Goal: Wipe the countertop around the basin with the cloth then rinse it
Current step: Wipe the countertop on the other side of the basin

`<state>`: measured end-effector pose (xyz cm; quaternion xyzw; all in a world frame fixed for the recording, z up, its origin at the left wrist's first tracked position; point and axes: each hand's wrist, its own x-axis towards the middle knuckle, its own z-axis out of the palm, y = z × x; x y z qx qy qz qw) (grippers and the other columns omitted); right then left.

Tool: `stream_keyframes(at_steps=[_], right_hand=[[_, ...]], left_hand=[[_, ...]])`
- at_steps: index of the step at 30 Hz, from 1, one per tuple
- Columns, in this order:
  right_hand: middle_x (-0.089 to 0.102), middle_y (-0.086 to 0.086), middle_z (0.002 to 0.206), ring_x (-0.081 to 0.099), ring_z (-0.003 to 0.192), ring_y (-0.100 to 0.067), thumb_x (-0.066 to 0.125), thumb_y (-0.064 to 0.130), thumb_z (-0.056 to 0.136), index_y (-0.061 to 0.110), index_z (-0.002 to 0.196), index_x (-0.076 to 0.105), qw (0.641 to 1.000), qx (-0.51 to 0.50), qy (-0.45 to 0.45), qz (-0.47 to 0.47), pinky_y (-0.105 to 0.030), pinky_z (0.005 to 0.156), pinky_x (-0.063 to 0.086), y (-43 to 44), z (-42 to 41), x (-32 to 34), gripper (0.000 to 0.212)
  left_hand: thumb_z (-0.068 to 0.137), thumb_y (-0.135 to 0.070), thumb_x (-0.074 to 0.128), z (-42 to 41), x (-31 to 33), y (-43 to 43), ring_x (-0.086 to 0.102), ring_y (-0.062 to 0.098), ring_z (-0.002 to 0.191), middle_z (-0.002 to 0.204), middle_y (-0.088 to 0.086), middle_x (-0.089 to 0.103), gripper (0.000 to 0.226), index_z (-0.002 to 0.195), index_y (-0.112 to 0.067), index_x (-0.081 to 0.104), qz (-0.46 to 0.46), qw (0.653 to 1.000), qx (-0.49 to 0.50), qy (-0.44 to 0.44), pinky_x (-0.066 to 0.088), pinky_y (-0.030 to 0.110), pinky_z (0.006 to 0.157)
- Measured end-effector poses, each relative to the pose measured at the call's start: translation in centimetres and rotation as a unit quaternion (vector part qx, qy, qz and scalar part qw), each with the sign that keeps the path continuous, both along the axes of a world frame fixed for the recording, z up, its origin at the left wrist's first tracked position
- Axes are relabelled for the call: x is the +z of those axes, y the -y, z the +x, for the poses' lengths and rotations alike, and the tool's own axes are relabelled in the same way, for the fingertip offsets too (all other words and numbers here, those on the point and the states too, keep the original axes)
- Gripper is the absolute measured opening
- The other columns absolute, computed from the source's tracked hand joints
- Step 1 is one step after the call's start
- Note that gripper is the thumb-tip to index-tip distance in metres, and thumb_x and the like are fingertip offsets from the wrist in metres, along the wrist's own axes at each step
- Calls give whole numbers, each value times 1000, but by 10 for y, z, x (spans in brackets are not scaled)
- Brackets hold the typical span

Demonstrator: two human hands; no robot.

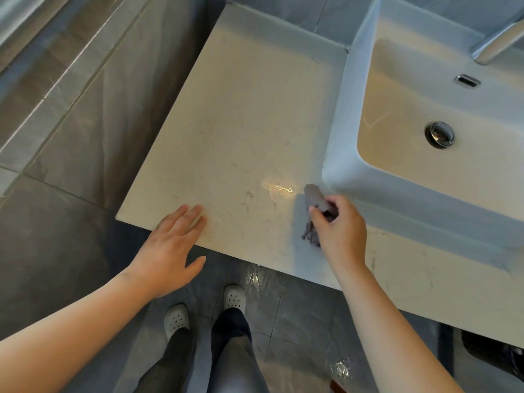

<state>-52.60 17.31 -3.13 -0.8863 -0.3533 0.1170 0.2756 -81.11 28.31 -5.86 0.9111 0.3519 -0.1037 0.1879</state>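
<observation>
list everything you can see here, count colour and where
countertop: one, pale veined stone, centre
basin: one, white, on the countertop at right
faucet: one, chrome, top right over the basin
drain plug: one, chrome, basin floor
overflow slot: one, chrome, basin back wall
cloth: one, grey-purple, on the countertop by the basin's front left corner
floor tiles: several, grey, below the countertop
clogs: two, white, on the floor tiles
trousers: one pair, dark, bottom centre
left hand: straight fingers resting on the countertop's front edge
right hand: grips the cloth
</observation>
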Motion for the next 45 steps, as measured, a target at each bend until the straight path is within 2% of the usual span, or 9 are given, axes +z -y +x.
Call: stream_keyframes(at_steps=[4,11,17,20,25,29,33,40,45], right_hand=[[62,2,101,56,91,-11,63,24,87,17,108,60,992,11,-50,113,-18,75,44,-20,8,4,22],[65,-6,101,57,90,-29,61,18,87,8,104,64,996,53,35,55,-37,77,48,-68,-11,-38,20],[61,1,118,49,107,-15,59,24,90,14,118,61,986,159,-7,40,-18,88,34,-37,-89,-37,30],[60,6,116,49,107,-8,52,31,90,20,117,62,972,217,-91,19,-20,91,40,-7,-124,-30,30],[66,12,102,61,96,-1,60,22,91,25,110,66,947,129,-286,63,-22,85,51,18,-130,-1,20],[67,8,96,61,86,0,61,19,90,19,107,68,979,-41,-150,133,-12,75,46,22,-55,10,18],[63,-2,82,60,80,-22,54,24,91,17,85,63,988,-131,-32,80,-23,62,41,29,21,-17,13],[60,-4,115,54,101,-22,58,21,91,13,123,61,996,-74,-12,38,-33,83,48,40,-20,-40,33],[54,13,118,50,107,-6,59,28,90,23,126,58,994,31,-101,37,-21,89,45,63,-112,-34,36]], left_hand=[[80,-59,27,-1,0,0,13,24,144,157,2,18,81,146,-13,32,1,1000,-5,-5,13,36,113],[80,-59,29,-2,-3,-1,11,24,145,157,2,18,80,146,-15,31,-5,1000,-1,15,15,39,114],[92,-40,51,-11,8,-11,12,8,142,155,-9,14,65,148,-17,26,-69,991,54,101,18,26,114],[87,-42,48,-28,12,-18,35,20,135,148,4,37,63,141,-9,41,-37,990,62,119,28,29,107],[82,-55,32,-40,2,-18,29,21,139,150,6,35,75,141,-10,42,-31,996,20,84,25,33,111],[81,-54,33,-36,0,-14,29,23,138,148,8,36,75,139,-7,45,-20,996,30,84,25,35,109],[84,-46,48,-35,1,-12,28,23,139,149,9,35,67,139,-7,44,-12,996,29,88,24,34,109],[85,-31,66,-37,0,-13,24,22,141,151,7,32,66,141,-9,41,-15,996,25,85,20,32,111],[87,-33,62,-37,3,-15,18,20,143,154,5,26,67,144,-11,35,-25,996,18,81,13,28,111]])
